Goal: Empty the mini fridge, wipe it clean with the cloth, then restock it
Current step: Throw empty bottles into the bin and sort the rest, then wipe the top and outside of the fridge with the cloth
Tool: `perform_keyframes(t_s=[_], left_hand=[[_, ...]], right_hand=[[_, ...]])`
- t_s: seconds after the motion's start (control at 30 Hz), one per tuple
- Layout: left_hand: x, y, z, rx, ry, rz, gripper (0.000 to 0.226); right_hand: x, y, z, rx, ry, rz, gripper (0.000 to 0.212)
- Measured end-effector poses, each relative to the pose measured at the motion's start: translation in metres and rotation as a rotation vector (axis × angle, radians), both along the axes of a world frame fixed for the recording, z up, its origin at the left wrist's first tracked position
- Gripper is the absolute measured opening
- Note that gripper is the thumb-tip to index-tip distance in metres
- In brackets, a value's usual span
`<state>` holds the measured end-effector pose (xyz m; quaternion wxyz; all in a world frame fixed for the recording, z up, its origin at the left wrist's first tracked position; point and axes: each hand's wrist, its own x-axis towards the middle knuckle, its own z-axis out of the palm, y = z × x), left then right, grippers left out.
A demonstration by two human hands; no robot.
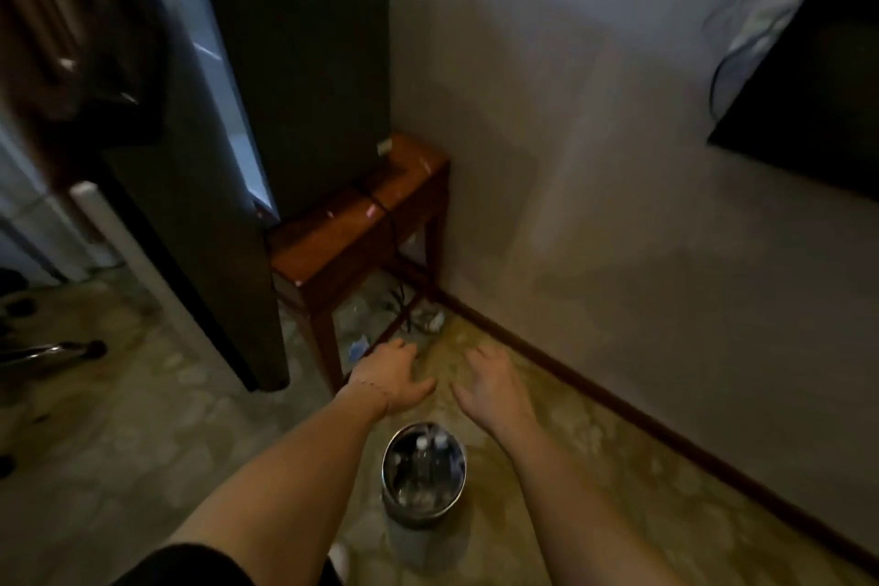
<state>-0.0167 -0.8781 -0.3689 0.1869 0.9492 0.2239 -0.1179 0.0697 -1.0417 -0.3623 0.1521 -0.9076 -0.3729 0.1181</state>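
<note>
A dark mini fridge [304, 76] stands on a low brown wooden table [333, 247] against the wall. Its door [204, 224] hangs open toward me, and a strip of its pale interior [223, 76] shows. On the floor below my arms stands a round metal bin [423, 476] with bottles [428, 452] inside. My left hand [390, 376] and my right hand [490, 381] reach forward side by side above the floor, past the bin, with fingers relaxed and nothing in them. No cloth is in view.
A dark wall-mounted screen [808, 76] with cables hangs at the upper right. Scraps of litter [428, 319] lie on the floor under the table. A wooden baseboard [618, 404] runs along the wall. A chair base with casters [57, 352] sits at the left.
</note>
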Motion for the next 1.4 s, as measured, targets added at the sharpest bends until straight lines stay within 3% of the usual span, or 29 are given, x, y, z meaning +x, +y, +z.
perform_keyframes(t_s=[0.13, 0.27, 0.47, 0.6, 0.93, 1.13, 1.4], left_hand=[[-0.037, 0.005, 0.078, 0.002, -0.049, 0.111, 0.065], [-0.093, 0.024, 0.12, -0.005, -0.104, 0.268, 0.064], [-0.204, 0.05, 0.137, 0.01, -0.079, 0.409, 0.054], [-0.27, 0.087, 0.152, 0.057, -0.099, 0.473, 0.07], [-0.399, 0.23, 0.19, 0.184, -0.141, 0.587, 0.067], [-0.415, 0.312, 0.194, 0.172, -0.168, 0.576, 0.065], [-0.364, 0.437, 0.176, 0.151, -0.18, 0.56, 0.067]], right_hand=[[-0.01, 0.01, 0.088, 0.043, -0.101, 0.122, 0.055], [-0.032, 0.039, 0.133, 0.078, -0.166, 0.248, 0.056], [-0.119, 0.094, 0.15, 0.063, -0.163, 0.482, 0.056], [-0.186, 0.14, 0.159, 0.113, -0.162, 0.536, 0.051], [-0.293, 0.288, 0.2, 0.217, -0.1, 0.54, 0.051], [-0.306, 0.366, 0.206, 0.171, -0.103, 0.514, 0.057], [-0.258, 0.506, 0.191, 0.112, -0.128, 0.471, 0.059]])
